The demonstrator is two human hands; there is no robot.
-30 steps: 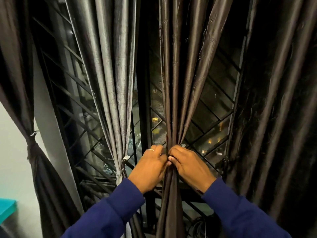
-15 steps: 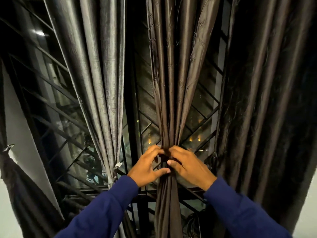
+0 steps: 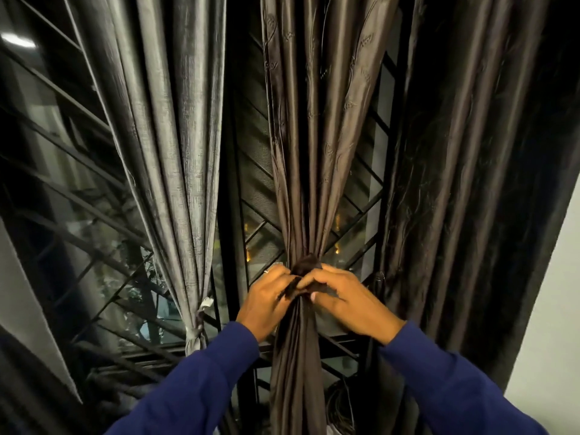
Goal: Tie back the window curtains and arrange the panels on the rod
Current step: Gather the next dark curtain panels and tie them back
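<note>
The shiny brown curtain panel (image 3: 309,146) hangs in the middle, in front of the window with black metal bars (image 3: 78,189). It is bunched tight into a narrow neck right where my hands are, and it falls loose again below them. A dark strip of cloth (image 3: 306,271) goes around that neck. My left hand (image 3: 266,302) pinches one end of the dark strip with curled fingers. My right hand (image 3: 348,301) pinches the other end, just beside my left hand. My fingertips almost touch each other. Both my arms wear dark blue sleeves (image 3: 201,381).

To the left hangs a silver grey curtain panel (image 3: 169,146). It is tied low down with a small knot (image 3: 196,334). To the right hangs a very dark curtain panel (image 3: 470,167) beside a white wall (image 3: 552,309).
</note>
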